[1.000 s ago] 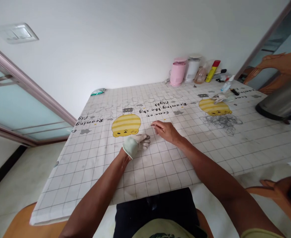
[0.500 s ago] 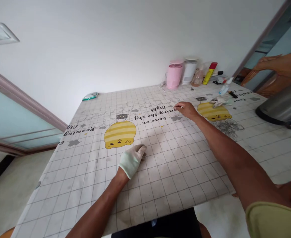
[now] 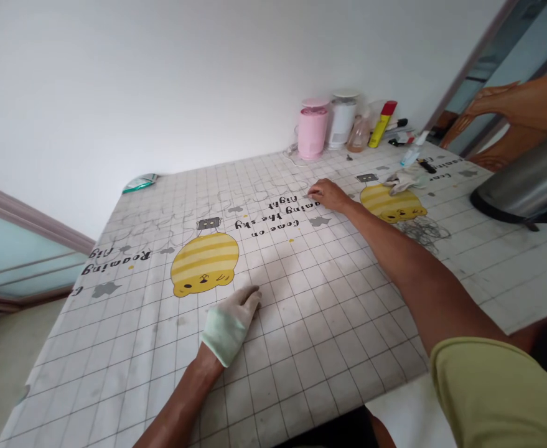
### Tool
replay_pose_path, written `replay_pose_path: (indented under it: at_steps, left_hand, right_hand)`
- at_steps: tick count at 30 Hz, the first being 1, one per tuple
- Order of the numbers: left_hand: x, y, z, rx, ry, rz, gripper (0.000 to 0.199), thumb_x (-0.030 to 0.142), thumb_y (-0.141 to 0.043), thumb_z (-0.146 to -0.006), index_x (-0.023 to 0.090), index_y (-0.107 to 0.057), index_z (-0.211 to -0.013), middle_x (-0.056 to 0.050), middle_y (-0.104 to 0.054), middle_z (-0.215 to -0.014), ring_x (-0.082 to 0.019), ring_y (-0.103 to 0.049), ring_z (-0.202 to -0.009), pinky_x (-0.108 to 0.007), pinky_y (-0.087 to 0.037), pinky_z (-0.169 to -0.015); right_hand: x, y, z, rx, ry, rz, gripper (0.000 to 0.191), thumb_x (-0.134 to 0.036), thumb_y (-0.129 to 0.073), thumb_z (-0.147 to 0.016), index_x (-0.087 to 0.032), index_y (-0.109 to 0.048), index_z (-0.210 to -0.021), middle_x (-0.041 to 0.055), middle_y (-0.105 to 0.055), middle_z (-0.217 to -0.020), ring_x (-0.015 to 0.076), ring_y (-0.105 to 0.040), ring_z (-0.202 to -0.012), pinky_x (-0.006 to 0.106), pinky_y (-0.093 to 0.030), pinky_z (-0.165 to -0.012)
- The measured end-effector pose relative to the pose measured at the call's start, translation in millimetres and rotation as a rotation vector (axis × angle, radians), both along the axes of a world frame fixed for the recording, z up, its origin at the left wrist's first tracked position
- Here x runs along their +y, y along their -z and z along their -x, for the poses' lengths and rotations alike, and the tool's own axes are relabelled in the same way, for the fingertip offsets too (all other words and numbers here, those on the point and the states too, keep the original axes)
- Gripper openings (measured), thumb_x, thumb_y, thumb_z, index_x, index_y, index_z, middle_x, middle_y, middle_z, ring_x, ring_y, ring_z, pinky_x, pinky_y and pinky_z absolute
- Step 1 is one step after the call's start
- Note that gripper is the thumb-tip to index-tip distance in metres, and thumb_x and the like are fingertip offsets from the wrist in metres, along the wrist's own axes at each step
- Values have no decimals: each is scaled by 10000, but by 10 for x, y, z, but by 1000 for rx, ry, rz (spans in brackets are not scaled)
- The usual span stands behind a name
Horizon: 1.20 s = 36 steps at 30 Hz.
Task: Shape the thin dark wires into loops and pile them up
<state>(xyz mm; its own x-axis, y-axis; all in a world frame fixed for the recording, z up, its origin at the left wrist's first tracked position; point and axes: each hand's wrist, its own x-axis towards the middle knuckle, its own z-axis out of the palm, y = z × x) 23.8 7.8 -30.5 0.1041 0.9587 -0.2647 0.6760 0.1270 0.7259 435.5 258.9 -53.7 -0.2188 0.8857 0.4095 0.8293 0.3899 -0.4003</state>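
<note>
My left hand (image 3: 233,320), in a pale glove, rests on the checked tablecloth (image 3: 301,336) below a printed yellow bear. Its fingers are bent together, and whatever they hold, if anything, is hidden. My right hand (image 3: 328,194) is bare and lies farther back, beside the printed black letters. Its fingertips are pinched near thin dark strands on the cloth, and I cannot make out anything between them. A tangle of dark strands (image 3: 425,235) lies right of my right forearm. A loose pale glove (image 3: 406,180) is behind it.
Along the wall stand a pink device (image 3: 313,130), a white device (image 3: 342,121), a pinkish bottle (image 3: 358,134) and a yellow can (image 3: 382,126). A clear spray bottle (image 3: 413,149), a metal pot (image 3: 525,180) and a wooden chair (image 3: 525,109) are on the right. A green packet (image 3: 139,183) lies back left.
The view has shifted, so the table sits farther left and the wall switch is out of sight. My left hand's fingers look slightly straighter. My right hand stays near the printed letters, still pinched.
</note>
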Motion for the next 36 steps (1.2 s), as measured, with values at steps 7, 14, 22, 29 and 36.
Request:
replay_pose_path:
  at_steps: [7, 14, 22, 29, 36]
  left_hand:
    - [-4, -13, 3, -8, 9, -39, 426, 543, -544, -909, 271, -789, -1126, -6, -800, -884, -244, -744, -848, -344, -562, -844]
    - [16, -17, -15, 58, 38, -66, 381, 531, -544, -909, 305, -790, -1091, 10, -803, -937, -251, -739, -936, -355, -537, -891]
    - [39, -11, -15, -11, 95, -77, 382, 570, -535, -895, 269, -768, -920, -5, -790, -857, -239, -724, -805, -341, -534, -792]
    - [28, -111, -42, -51, 138, -62, 403, 566, -527, -885, 223, -737, -887, -35, -779, -828, -228, -721, -761, -326, -548, -743]
    - [31, -92, -14, -62, 166, -74, 371, 540, -526, -881, 233, -732, -840, -28, -774, -813, -220, -711, -732, -318, -545, -729]
  right_hand:
    - [-1259, -705, 36, 195, 226, -255, 247, -301, -529, -1008, -212, -752, -1066, 74, -760, -992, 223, -684, -889, 347, -534, -804]
    - [-3095, -1000, -765, -187, 559, -307, 292, -319, -534, -993, -181, -747, -1138, 129, -769, -1068, 264, -695, -930, 367, -513, -833]
    - [-3619, -471, -1665, -444, 649, 226, 302, -300, -478, -938, -190, -750, -1009, 154, -758, -1089, 316, -674, -988, 421, -506, -855]
    - [-3188, -348, -1526, -392, 699, 123, 311, -205, -494, -903, -157, -760, -1057, 190, -719, -1080, 329, -647, -1003, 415, -510, -827]
    - [-2977, -356, -1151, -433, 359, 110, 251, -185, -490, -945, -208, -732, -1008, 129, -663, -1066, 271, -619, -1003, 365, -488, -837]
